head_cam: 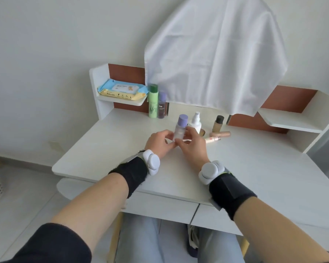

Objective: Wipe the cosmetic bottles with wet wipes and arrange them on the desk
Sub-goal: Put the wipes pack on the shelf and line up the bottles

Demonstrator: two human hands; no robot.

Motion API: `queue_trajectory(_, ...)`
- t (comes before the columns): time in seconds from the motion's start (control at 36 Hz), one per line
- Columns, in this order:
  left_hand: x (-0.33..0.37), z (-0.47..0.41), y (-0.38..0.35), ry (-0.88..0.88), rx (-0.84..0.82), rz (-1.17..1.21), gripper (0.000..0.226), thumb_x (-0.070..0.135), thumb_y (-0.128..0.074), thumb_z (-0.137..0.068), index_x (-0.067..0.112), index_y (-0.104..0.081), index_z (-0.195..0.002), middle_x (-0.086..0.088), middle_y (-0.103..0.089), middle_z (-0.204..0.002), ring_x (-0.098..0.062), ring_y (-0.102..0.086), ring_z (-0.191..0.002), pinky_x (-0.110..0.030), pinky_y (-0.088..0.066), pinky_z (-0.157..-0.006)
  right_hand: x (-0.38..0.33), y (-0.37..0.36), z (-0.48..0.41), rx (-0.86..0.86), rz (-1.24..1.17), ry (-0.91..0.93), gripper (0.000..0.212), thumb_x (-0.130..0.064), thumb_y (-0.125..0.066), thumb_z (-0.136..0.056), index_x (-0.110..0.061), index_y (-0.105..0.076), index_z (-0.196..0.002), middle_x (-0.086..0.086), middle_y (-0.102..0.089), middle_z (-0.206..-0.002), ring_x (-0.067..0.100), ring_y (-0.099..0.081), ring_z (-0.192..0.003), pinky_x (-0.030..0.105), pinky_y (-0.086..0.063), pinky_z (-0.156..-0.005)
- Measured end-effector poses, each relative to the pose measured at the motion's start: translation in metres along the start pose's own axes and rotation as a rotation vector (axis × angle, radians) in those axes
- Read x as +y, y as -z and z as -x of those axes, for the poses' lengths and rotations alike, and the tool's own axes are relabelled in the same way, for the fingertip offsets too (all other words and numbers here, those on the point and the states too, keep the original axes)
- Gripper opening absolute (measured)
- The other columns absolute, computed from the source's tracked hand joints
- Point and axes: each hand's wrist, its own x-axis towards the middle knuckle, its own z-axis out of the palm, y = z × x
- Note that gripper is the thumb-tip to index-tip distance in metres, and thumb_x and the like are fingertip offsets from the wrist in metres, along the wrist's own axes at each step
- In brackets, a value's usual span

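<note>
Hands [158, 143] [193, 147] hold bottle [180, 128]; "Baby wipes" pack [122, 90].

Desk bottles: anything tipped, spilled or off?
Pink tubes lie on their sides beside the upright tan bottle; the other bottles stand. No spill visible. Left hand and right hand hold the purple-capped bottle.

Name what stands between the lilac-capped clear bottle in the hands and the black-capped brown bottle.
A white pump bottle stands upright there on the desk; the head view shows it.

White desk [103, 149]. On it: pale bottle [181, 128] with lilac cap, green bottle [153, 104], brown bottle [161, 110] with purple cap.
</note>
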Motion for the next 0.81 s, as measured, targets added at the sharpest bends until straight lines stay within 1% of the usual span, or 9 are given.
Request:
queue_trajectory(0.08, -0.009, -0.007, 0.011, 0.024, 0.01, 0.018, 0.029, 0.033, -0.07, -0.082, 0.017, -0.068, -0.106, 0.008, -0.071, -0.1, -0.007, -0.056, -0.07, -0.024, -0.047, -0.074, -0.005, -0.019, -0.01, 0.004, -0.006, -0.026, 0.031, -0.015, -0.067, -0.086, -0.015, -0.058, -0.116, -0.002, -0.066, -0.103, 0.013, -0.062, -0.098, 0.026, -0.05, -0.084)
queue_trajectory(0.17, -0.018, -0.017, 0.016, 0.062, 0.028, 0.02, 0.028, 0.032, -0.07, -0.082, 0.016, -0.067, -0.106, 0.006, -0.07, -0.1, -0.013, -0.06, -0.076, -0.024, -0.048, -0.076, -0.007, -0.035, -0.02, 0.011, 0.01, -0.054, 0.036, -0.015, -0.067, -0.086, -0.012, -0.057, -0.121, -0.001, -0.066, -0.105, 0.012, -0.061, -0.098, 0.026, -0.049, -0.083)
queue_trajectory(0.25, -0.024, -0.029, 0.018, 0.088, 0.062, -0.021, 0.028, 0.029, -0.068, -0.083, 0.015, -0.067, -0.108, 0.003, -0.07, -0.104, -0.017, -0.062, -0.084, -0.024, -0.046, -0.078, -0.008, -0.05, -0.033, 0.047, 0.029, -0.082, 0.039, -0.013, -0.067, -0.087, -0.01, -0.056, -0.124, 0.0, -0.063, -0.105, 0.013, -0.058, -0.097, 0.021, -0.043, -0.079)
queue_trajectory(0.33, -0.03, -0.044, 0.017, 0.105, 0.101, -0.064, 0.029, 0.027, -0.065, -0.084, 0.015, -0.067, -0.111, 0.0, -0.071, -0.108, -0.021, -0.064, -0.095, -0.027, -0.047, -0.081, -0.007, -0.065, -0.049, 0.083, 0.052, -0.136, 0.041, -0.014, -0.065, -0.088, -0.011, -0.054, -0.128, 0.003, -0.064, -0.109, 0.019, -0.06, -0.101, 0.028, -0.046, -0.085)
queue_trajectory(0.42, -0.034, -0.057, 0.016, 0.134, 0.108, -0.076, 0.032, 0.024, -0.066, -0.084, 0.015, -0.066, -0.115, -0.002, -0.07, -0.11, -0.022, -0.062, -0.103, -0.028, -0.046, -0.085, -0.007, -0.072, -0.064, 0.107, 0.105, -0.185, 0.045, -0.016, -0.063, -0.09, -0.015, -0.05, -0.133, 0.005, -0.063, -0.115, 0.022, -0.059, -0.106, 0.03, -0.043, -0.09)
queue_trajectory(0.53, -0.045, -0.08, 0.016, 0.161, 0.161, -0.116, 0.04, 0.022, -0.067, -0.082, 0.013, -0.062, -0.12, -0.005, -0.066, -0.119, -0.027, -0.055, -0.114, -0.032, -0.044, -0.092, -0.002, -0.082, -0.088, 0.13, 0.13, -0.218, 0.045, -0.018, -0.061, -0.092, -0.017, -0.047, -0.135, 0.006, -0.061, -0.122, 0.026, -0.058, -0.111, 0.037, -0.043, -0.095)
queue_trajectory(0.58, -0.049, -0.092, 0.017, 0.19, 0.216, -0.139, 0.047, 0.023, -0.069, -0.08, 0.012, -0.056, -0.124, -0.009, -0.061, -0.123, -0.031, -0.052, -0.116, -0.034, -0.041, -0.094, 0.0, -0.086, -0.098, 0.152, 0.097, -0.241, 0.044, -0.017, -0.059, -0.093, -0.017, -0.047, -0.135, 0.005, -0.06, -0.125, 0.026, -0.057, -0.114, 0.038, -0.043, -0.097)
queue_trajectory(0.67, -0.055, -0.109, 0.018, 0.25, 0.297, -0.159, 0.055, 0.024, -0.071, -0.076, 0.009, -0.048, -0.125, -0.014, -0.056, -0.122, -0.033, -0.049, -0.112, -0.035, -0.036, -0.092, 0.003, -0.092, -0.113, 0.174, 0.052, -0.281, 0.043, -0.015, -0.057, -0.094, -0.016, -0.046, -0.135, 0.005, -0.058, -0.129, 0.026, -0.055, -0.118, 0.04, -0.043, -0.1)
queue_trajectory(0.81, -0.063, -0.134, 0.02, 0.265, 0.304, -0.165, 0.062, 0.029, -0.074, -0.076, 0.006, -0.044, -0.126, -0.019, -0.054, -0.125, -0.036, -0.049, -0.113, -0.039, -0.038, -0.095, 0.007, -0.103, -0.132, 0.214, 0.018, -0.317, 0.042, -0.01, -0.055, -0.094, -0.014, -0.046, -0.135, 0.007, -0.057, -0.129, 0.026, -0.055, -0.119, 0.035, -0.042, -0.099)
